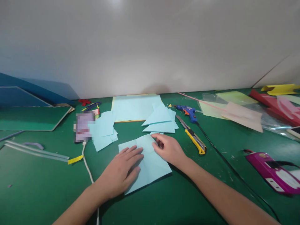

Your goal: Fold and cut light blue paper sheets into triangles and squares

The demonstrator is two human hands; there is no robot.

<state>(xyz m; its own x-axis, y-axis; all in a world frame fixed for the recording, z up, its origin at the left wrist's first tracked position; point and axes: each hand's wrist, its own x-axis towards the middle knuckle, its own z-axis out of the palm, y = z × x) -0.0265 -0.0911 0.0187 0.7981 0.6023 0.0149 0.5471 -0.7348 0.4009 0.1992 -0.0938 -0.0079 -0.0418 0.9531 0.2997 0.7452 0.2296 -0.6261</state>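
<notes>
A creased sheet of light blue paper (150,165) lies at an angle on the green table in front of me. My left hand (124,170) rests flat on its left part, fingers stretched out. At the far right corner my right hand (170,149) has thumb and index finger curled toward each other at the paper's edge, pinching it. Just beyond are folded blue paper triangles (159,120), and to the left sit folded blue pieces (106,125). A stack of flat blue sheets (133,107) lies against the wall.
Right of the paper lie a yellow utility knife (193,137) and a blue glue gun (187,112) with a black cord. Farther right are a magenta power strip (273,172) and coloured sheets (243,115). A white cable (87,168) runs on the left, near green boards (32,117).
</notes>
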